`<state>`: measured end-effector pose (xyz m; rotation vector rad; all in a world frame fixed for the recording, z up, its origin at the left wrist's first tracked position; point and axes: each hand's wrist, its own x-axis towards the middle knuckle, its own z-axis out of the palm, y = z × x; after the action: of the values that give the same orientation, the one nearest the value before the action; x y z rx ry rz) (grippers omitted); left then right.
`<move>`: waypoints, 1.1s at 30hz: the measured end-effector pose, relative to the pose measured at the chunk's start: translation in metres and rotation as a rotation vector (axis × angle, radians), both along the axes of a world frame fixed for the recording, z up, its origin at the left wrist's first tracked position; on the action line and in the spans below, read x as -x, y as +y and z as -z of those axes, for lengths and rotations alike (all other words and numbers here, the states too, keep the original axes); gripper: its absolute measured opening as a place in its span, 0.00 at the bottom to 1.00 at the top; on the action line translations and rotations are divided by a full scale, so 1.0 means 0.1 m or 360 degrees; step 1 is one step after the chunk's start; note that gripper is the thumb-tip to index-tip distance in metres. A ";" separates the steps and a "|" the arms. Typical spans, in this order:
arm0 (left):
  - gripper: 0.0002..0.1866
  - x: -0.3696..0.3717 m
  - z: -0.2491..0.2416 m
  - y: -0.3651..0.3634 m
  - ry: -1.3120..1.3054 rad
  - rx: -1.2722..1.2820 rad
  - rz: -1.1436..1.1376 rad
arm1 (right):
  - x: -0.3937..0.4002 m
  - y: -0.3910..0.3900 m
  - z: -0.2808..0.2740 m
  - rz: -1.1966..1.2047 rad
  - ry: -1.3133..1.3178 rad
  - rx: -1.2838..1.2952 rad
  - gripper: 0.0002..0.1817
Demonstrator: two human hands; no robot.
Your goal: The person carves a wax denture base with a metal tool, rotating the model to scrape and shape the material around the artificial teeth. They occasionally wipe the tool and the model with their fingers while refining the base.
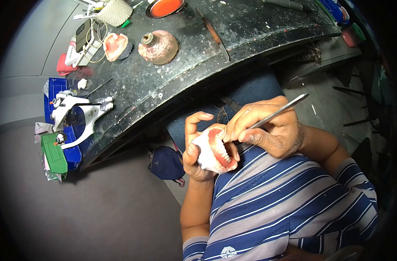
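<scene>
My left hand is wrapped round a white plaster dental model that bears a pink wax base with a row of white teeth. Between the fingers of my right hand is a slim metal tool, its free end pointing up and to the right. The fingertips of my right hand touch the upper end of the tooth row; the tool's other end is hidden by them. Both hands are in front of my striped shirt, below the bench edge.
On the dark bench are a round glass burner, a pink and white model, a knife, a pan of red wax and a white articulator. Blue and green trays lie at the left.
</scene>
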<state>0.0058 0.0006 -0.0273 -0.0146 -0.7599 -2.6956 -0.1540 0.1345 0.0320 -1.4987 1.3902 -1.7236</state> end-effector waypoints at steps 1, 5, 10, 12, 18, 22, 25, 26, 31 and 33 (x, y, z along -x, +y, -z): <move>0.39 0.00 0.00 0.00 -0.0001 0.0000 0.0000 | -0.01 0.00 0.00 0.0000 -0.0001 0.0000 0.11; 0.39 0.00 0.00 0.00 -0.0012 0.0007 0.0005 | -0.03 -0.01 0.03 -0.0027 -0.0204 -0.0030 0.08; 0.39 0.01 0.00 -0.01 0.0000 0.0011 0.0021 | -0.02 0.00 0.04 -0.0066 -0.0218 -0.0059 0.06; 0.39 0.01 0.00 -0.01 0.0006 0.0012 0.0016 | -0.03 0.00 0.05 -0.0051 -0.0214 -0.0033 0.06; 0.39 0.00 0.01 -0.01 0.0004 0.0001 0.0032 | -0.03 0.00 0.05 -0.0076 -0.0292 -0.0040 0.05; 0.39 0.00 0.02 -0.01 0.0006 -0.0003 0.0038 | -0.01 -0.01 0.02 -0.0083 -0.0292 -0.0071 0.08; 0.40 0.00 0.02 0.01 -0.0018 -0.0021 0.0015 | -0.01 -0.01 0.02 -0.0108 -0.0297 -0.0060 0.08; 0.40 0.00 0.02 0.01 -0.0013 -0.0031 0.0004 | -0.01 0.00 0.03 -0.0122 -0.0356 -0.0077 0.08; 0.40 0.00 0.04 0.01 0.0019 -0.0054 0.0006 | -0.05 0.01 0.07 -0.0171 -0.0585 -0.0142 0.09; 0.40 0.01 0.04 0.01 0.0033 -0.0063 0.0020 | -0.05 0.01 0.09 -0.0172 -0.0651 -0.0162 0.11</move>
<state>0.0052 0.0013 -0.0311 -0.0375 -0.7025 -2.7176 -0.1487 0.1357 0.0234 -1.0687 1.1416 -1.7407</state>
